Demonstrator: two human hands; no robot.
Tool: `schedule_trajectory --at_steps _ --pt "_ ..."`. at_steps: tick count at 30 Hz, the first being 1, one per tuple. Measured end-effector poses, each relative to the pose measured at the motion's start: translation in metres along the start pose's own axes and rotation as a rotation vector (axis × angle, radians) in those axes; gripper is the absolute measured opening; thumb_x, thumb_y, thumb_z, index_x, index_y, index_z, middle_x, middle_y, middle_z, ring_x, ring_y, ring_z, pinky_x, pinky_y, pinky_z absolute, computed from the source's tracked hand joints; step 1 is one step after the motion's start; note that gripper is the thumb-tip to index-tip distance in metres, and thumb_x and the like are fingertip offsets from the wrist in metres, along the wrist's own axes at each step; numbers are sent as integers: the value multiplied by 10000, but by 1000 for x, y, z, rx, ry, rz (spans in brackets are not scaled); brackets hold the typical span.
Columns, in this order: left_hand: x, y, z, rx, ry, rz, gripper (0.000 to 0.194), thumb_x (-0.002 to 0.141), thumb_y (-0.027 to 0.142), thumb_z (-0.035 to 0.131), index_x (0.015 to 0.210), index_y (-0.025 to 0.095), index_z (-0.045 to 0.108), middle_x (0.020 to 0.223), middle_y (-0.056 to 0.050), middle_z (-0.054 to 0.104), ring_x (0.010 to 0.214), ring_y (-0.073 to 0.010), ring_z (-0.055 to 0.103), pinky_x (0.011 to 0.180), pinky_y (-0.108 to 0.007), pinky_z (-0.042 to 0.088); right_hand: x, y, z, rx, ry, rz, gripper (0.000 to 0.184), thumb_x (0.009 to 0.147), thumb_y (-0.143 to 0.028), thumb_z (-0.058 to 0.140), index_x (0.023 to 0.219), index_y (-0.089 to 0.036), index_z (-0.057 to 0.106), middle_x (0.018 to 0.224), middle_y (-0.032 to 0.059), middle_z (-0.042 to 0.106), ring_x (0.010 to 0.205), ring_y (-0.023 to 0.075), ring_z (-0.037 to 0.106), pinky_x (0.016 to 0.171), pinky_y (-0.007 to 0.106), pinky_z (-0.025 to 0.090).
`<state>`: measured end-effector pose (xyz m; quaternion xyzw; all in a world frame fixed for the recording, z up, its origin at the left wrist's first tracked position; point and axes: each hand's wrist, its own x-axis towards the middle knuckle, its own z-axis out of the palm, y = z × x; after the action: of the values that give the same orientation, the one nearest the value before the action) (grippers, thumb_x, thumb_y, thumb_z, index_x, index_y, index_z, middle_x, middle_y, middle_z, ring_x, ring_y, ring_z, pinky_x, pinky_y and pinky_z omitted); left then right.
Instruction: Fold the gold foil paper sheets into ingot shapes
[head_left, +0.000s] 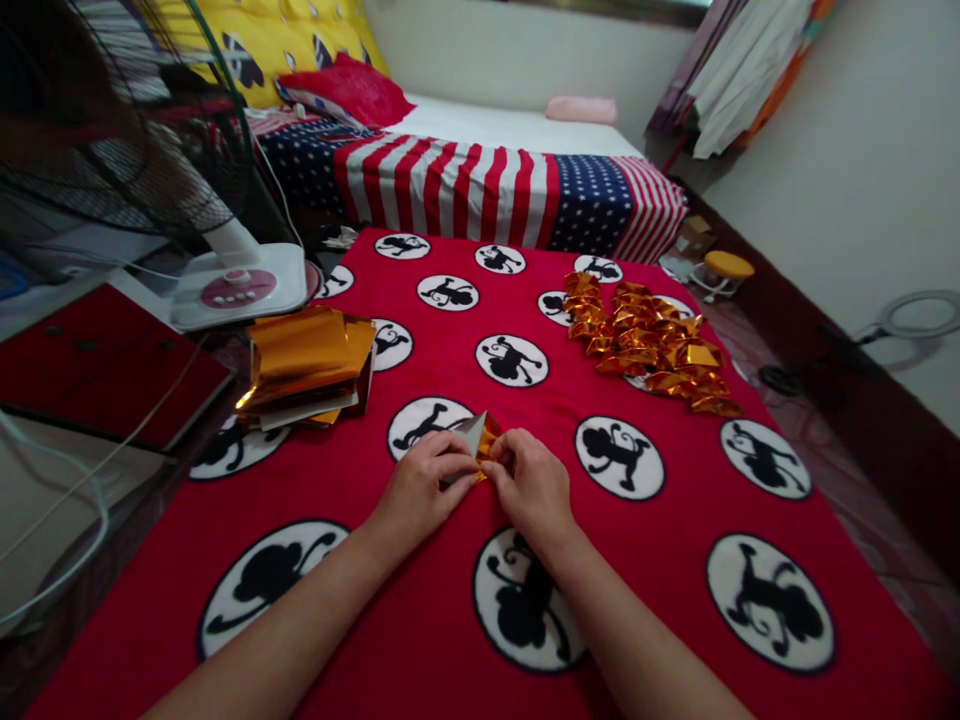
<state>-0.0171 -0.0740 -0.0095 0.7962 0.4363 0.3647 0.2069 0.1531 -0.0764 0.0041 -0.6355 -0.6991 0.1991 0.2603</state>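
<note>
A sheet of gold foil paper, its pale grey back partly showing, is being held partly folded above the red cloth. My left hand pinches its left side, and my right hand grips its right edge with thumb and fingers. The fingertips of both hands almost meet at the paper's lower part, so some of the folds are hidden. To the left lies a stack of flat gold foil sheets. Several folded gold foil pieces sit in rows at the far right of the cloth.
The red cloth with monkey prints covers the table. At the left stands a fan with its cord, beside a dark red panel. Behind is a bed with a striped, starred cover. A yellow-topped stool stands at the right.
</note>
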Motion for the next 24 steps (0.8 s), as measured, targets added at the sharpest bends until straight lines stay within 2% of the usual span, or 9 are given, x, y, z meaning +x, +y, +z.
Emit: schedule_trajectory --at_steps 10,20,22,24 --pt "1 -1 0 -12 -24 -5 101 825 169 645 848 201 738 874 -52 647 856 -169 582 773 -312 485 -1 12 -2 162 14 5 157 722 -72 549 770 -207 486 762 -13 552 686 142 509 627 244 345" --pt "2 -2 -1 -15 -33 -6 91 815 187 660 818 205 748 836 -48 644 827 -168 584 757 -314 487 -10 15 -3 170 56 -99 164 758 -36 499 743 -198 525 762 -2 535 692 135 509 626 235 362" --pt "2 -5 -2 -8 -57 13 147 821 136 626 855 207 750 864 -53 645 852 -171 585 775 -320 488 -14 15 -4 166 54 -117 158 787 -48 503 770 -194 563 789 9 554 712 137 524 640 235 376" --pt "3 -10 -5 -2 -105 53 284 808 34 555 906 217 748 895 -56 646 882 -169 586 796 -319 489 -19 14 -5 147 38 -138 152 831 -82 508 809 -194 608 831 23 578 736 140 540 653 237 390"
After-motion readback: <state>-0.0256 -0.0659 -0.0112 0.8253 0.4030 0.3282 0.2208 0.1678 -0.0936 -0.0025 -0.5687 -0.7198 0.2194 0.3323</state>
